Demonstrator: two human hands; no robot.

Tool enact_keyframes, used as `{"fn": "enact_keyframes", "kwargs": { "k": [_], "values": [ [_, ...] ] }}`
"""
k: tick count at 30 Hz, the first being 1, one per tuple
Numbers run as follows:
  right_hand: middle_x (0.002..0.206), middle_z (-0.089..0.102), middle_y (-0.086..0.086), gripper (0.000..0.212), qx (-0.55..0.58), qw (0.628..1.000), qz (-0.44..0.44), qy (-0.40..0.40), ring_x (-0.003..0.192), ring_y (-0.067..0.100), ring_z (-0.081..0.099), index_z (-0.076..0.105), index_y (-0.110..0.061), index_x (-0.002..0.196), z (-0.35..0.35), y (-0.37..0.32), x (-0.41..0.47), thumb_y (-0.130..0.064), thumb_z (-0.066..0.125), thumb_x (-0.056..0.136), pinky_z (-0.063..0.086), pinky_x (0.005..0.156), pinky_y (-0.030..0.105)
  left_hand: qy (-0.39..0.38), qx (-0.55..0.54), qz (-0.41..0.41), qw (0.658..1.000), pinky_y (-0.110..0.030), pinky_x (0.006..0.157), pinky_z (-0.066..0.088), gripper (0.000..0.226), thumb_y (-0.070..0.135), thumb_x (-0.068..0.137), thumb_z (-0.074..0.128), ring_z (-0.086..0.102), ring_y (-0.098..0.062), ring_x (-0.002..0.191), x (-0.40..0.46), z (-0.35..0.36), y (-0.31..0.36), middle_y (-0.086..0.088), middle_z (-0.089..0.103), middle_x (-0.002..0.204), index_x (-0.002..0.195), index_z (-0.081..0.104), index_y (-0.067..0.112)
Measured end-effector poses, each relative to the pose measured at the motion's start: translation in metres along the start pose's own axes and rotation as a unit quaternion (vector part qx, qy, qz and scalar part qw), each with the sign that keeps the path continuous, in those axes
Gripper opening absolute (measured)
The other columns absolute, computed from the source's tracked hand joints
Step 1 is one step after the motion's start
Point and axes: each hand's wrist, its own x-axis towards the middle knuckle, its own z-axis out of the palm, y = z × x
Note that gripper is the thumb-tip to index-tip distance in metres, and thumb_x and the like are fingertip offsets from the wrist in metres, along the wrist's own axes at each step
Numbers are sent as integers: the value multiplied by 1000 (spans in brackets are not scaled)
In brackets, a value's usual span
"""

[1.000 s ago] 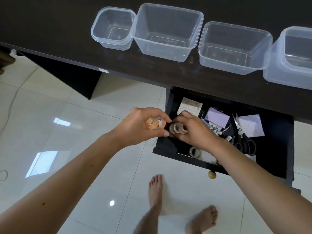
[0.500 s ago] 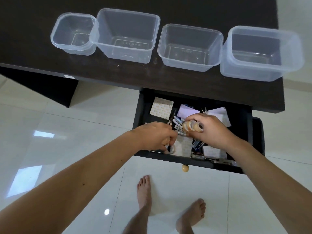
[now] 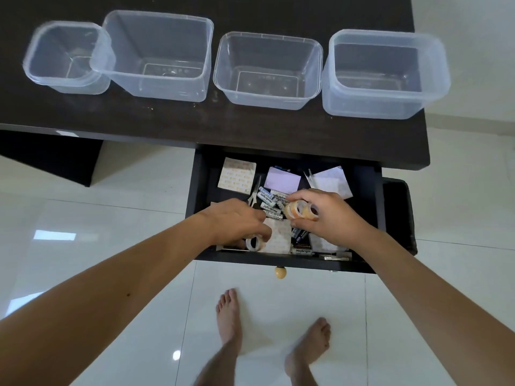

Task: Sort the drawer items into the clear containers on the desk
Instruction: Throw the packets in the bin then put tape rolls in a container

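Unmoved: tape rolls (image 3: 302, 210) in right hand (image 3: 328, 218)

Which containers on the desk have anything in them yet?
None. All four clear containers show bare bottoms. The tape rolls sit in the right hand, over the open drawer.

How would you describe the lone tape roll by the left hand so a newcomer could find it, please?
Look in the open drawer under the desk, at its front left corner. There the left hand touches a tape roll. It is single and whitish, unlike the orange-tinted rolls stacked in the right hand.
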Motion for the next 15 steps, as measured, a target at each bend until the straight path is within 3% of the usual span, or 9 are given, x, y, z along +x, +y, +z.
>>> {"fn": "enact_keyframes", "kwargs": {
  "k": [3,8,12,15],
  "values": [
    [120,66,-21,48,7,1000,-11,-2,109,0,61,68,-37,131,0,-1,-1,-32,87,86,50,92,20,8,-28,-10,1000,-37,79,53,44,32,96,71,65,-23,101,-1,3,-2,4,60,121,138,56,34],
    [123,66,-17,47,12,1000,5,-3,113,6,62,70,-34,127,1,-5,-1,-32,89,84,52,97,29,63,-147,-75,984,-33,96,51,50,45,95,70,60,-17,116,-11,7,-5,7,59,133,142,60,32],
    [118,65,-17,47,19,1000,21,1,108,7,62,70,-32,126,1,-15,-2,-34,89,83,53,92,27,119,-253,-114,953,-32,99,51,52,41,93,73,59,-13,115,-21,3,-2,9,64,124,142,61,31],
    [111,63,-22,46,23,1000,20,1,101,1,62,70,-32,125,-1,-28,-5,-35,89,83,50,84,20,160,-310,-120,930,-21,94,48,53,37,93,74,55,1,102,-33,-2,2,25,56,113,144,59,39]
  ]
}}
